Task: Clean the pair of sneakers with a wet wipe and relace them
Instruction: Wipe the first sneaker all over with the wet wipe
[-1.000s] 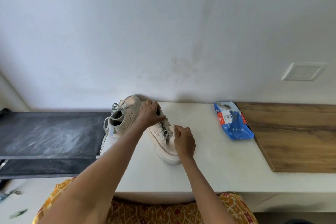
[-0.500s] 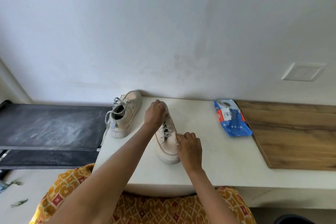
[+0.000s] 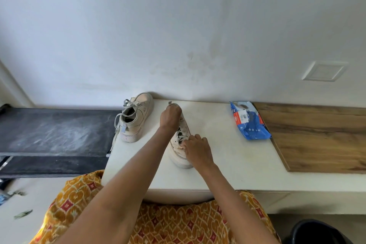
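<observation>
Two sneakers, one pack of wipes and two hands showing on the white counter (image 3: pixel 227 164). Standing at the far left corner, near the wall, the first sneaker (image 3: pixel 136 119), laces still threaded and drooping over the counter's left edge, heel toward the camera and toe toward the wall, long axis running near to far and tilting slightly right. Lying near the middle of the counter, well apart from the first, the second sneaker (image 3: pixel 181 150), long axis also running near to far, the near end of its sole toward the counter's front edge; which end is toe and which is heel, not possible to tell. Reaching over its far end, the left hand (image 3: pixel 170 118), fingers curled and pinching a grey lace end (image 3: pixel 170 103) that is sticking up above the knuckles. Resting on the near part of the upper, the right hand (image 3: pixel 196 149), fingers bent and pressing down beside the eyelets; whether pinching a lace or only steadying the shoe, not possible to tell. Lying to the right, the blue pack of wipes (image 3: pixel 249 123), touching the edge of a wooden board (image 3: pixel 320 136) that is covering the counter's right side. Rising behind everything, a pale scuffed wall (image 3: pixel 158 35) carrying a white switch plate (image 3: pixel 324 70). Sitting lower on the left, a dark dusty shelf (image 3: pixel 53 130).
</observation>
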Demonstrator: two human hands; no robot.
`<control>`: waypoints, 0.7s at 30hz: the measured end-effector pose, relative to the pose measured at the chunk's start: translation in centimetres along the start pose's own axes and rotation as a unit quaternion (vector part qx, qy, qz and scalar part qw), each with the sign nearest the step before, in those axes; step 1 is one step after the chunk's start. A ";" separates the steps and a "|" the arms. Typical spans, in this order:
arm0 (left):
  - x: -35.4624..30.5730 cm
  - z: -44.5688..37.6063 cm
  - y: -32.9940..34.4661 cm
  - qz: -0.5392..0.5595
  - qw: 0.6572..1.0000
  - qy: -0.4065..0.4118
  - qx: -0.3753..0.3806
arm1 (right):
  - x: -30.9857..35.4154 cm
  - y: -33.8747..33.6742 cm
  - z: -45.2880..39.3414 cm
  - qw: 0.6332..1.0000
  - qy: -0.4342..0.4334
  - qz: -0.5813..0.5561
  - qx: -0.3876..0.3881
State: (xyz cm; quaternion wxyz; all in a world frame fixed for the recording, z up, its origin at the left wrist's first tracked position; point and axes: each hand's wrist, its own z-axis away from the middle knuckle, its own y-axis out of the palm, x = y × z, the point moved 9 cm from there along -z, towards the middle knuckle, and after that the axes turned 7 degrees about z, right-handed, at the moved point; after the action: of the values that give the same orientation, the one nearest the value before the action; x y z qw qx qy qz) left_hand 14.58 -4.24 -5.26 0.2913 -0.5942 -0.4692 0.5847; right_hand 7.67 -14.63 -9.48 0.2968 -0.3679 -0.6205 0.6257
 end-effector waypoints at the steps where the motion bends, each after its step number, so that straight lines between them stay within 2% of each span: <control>1: -0.1 0.0 0.0 -0.012 1.000 0.007 -0.002 | -0.1 -0.1 0.0 1.000 -0.013 -0.002 0.011; 3: -0.6 0.1 0.0 -0.037 0.999 0.027 -0.002 | -0.6 -0.7 0.1 0.998 -0.044 -0.031 0.017; 5: -0.9 0.2 0.0 -0.051 0.998 0.048 -0.003 | -2.1 -1.3 0.1 0.998 -0.058 -0.038 -0.013; 9: -0.9 0.1 0.1 -0.022 0.996 0.080 -0.015 | -3.4 -1.7 0.3 0.994 -0.020 -0.067 -0.082; 13: -1.2 -0.5 1.1 0.017 0.993 0.116 0.010 | -0.3 -0.8 1.8 0.981 -0.092 -0.133 -0.111; 15: -1.5 -0.6 1.5 0.038 0.991 0.130 0.022 | -1.1 -0.6 2.2 0.972 -0.104 -0.188 -0.091; 18: -1.9 -0.7 1.5 0.069 0.989 0.127 0.037 | -4.9 -0.3 1.8 0.965 -0.034 -0.245 -0.084; 20: -2.3 -0.6 1.6 0.076 0.989 0.117 0.053 | -8.3 -0.3 1.2 0.942 0.086 -0.295 -0.133; 21: -2.5 -0.5 1.6 0.074 0.989 0.115 0.058 | -9.9 -0.3 1.0 0.916 0.153 -0.332 -0.164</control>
State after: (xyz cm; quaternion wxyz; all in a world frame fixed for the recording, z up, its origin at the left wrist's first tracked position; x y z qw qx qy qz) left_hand 15.68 -7.00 -5.59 0.3336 -0.6724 -0.3527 0.5587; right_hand 12.27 -23.37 -8.35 0.5141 -0.2758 -0.7479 0.3166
